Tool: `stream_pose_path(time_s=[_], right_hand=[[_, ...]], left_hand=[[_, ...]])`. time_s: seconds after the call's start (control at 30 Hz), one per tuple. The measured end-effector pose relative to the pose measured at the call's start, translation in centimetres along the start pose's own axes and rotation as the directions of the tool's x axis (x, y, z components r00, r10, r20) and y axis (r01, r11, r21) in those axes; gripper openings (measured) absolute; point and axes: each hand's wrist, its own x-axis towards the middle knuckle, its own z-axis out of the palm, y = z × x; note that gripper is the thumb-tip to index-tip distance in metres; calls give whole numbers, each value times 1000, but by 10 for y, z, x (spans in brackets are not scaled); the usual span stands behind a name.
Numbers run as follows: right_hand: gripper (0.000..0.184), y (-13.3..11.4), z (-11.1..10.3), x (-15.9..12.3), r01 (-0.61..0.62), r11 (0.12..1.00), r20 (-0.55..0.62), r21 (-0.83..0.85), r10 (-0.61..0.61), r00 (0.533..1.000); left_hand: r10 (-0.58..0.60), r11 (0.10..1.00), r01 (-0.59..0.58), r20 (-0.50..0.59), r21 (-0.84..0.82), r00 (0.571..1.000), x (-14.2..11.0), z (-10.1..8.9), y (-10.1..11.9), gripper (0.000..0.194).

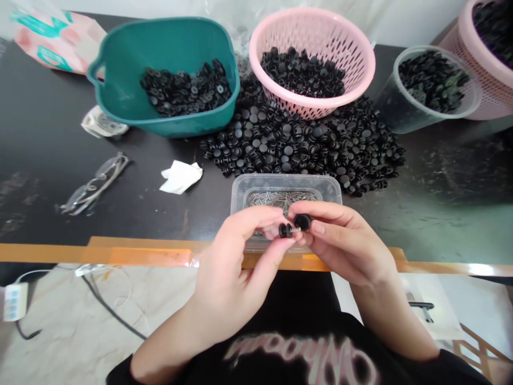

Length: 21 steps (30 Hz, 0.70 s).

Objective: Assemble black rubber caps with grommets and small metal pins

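Note:
My left hand (pixel 236 262) pinches a small black plunger piece (pixel 285 230) between thumb and fingers. A thin metal spring (pixel 295 230) sticks out of this piece to the right. Opposite it, my right hand (pixel 356 243) grips a black hollow cap (pixel 302 221) with its dark opening turned toward me. Spring and cap are very close; whether they touch I cannot tell. Both hands are over a clear plastic box (pixel 286 178) of small metal springs (pixel 268 199), hiding its front part.
Behind the box lies a heap of black caps (pixel 288 144). A teal basin (pixel 168 125), a pink basket (pixel 312 101) and a clear tub (pixel 401 115) hold black parts. Eyeglasses (pixel 94 184), a crumpled tissue (pixel 181 177) and a tissue pack (pixel 60 37) lie left. Tape (pixel 140 252) lines the edge.

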Motion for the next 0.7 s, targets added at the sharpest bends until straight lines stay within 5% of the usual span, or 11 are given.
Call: stream_pose_path(time_s=[0.17,0.7], right_hand=[[17,0,1,1,43,999,-19,33,-43,999],[18,-1,0,-2,90,979,-55,-185,-101,993]], left_hand=[[80,990,-82,23,117,997,7,1,6,18],[67,948,-95,103,304,992,8,3,8,14]])
